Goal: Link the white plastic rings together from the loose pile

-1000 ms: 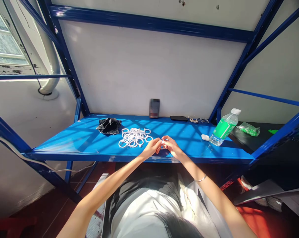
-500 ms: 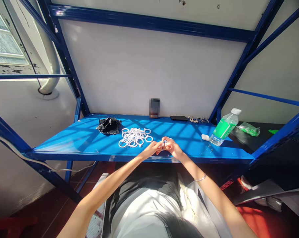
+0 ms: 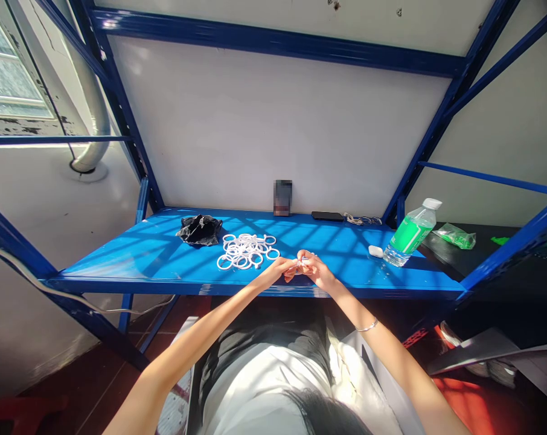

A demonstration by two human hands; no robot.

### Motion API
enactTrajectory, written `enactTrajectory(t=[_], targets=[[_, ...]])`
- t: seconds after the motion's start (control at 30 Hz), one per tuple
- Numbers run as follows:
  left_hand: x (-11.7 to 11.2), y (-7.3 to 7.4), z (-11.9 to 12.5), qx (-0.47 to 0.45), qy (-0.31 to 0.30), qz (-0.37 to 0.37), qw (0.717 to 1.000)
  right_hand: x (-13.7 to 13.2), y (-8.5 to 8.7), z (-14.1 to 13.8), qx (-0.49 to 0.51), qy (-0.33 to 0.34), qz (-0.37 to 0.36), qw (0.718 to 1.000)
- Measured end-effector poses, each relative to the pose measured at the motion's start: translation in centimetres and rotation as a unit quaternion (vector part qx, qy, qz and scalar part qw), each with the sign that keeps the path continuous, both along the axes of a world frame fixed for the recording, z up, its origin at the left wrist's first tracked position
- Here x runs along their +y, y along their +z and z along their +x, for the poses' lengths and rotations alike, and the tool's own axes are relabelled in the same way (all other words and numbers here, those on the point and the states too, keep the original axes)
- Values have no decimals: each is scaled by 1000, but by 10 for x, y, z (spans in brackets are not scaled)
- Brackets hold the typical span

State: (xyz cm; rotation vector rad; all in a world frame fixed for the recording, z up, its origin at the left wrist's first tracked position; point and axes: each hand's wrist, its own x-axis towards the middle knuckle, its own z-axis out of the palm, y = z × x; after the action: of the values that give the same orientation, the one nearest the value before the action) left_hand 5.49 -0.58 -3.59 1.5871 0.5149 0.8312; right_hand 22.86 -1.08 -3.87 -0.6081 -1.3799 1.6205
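Note:
My left hand [image 3: 279,271] and my right hand [image 3: 316,269] meet above the front edge of the blue table, fingertips touching. Both are closed in a pinch around a small white ring [image 3: 300,263], mostly hidden by the fingers. Just left of my hands lies a loose pile of white rings [image 3: 247,250], several of them with a small eyelet at the side. A crumpled black plastic bag [image 3: 200,231] sits behind the pile to the left.
On the blue table [image 3: 119,254], a bottle with a green label [image 3: 408,235] and a small white case [image 3: 375,251] stand at the right. A black phone [image 3: 326,215], a cable [image 3: 361,219] and a dark upright box [image 3: 282,197] are along the back. Blue frame posts [image 3: 436,121] flank the table.
My fingers have shifted very slightly around the small white ring. Everything else stays where it was.

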Motion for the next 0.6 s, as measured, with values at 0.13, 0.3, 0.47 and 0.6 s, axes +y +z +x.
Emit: enactTrajectory(t=[0.13,0.3,0.47,0.6], targets=[[-1,0,-1,-9,-31,1,999,-2,1,0,-34,-7,7,999],[-2,1,-2,-10,-53,22,998,-5,5,0,-57,0,10,998],[-2,2,-4,12,-64,25,998,-4,4,1,-55,7,21,998],[1,0,-4,23,-52,29,998,0,-1,2,-49,7,26,998]])
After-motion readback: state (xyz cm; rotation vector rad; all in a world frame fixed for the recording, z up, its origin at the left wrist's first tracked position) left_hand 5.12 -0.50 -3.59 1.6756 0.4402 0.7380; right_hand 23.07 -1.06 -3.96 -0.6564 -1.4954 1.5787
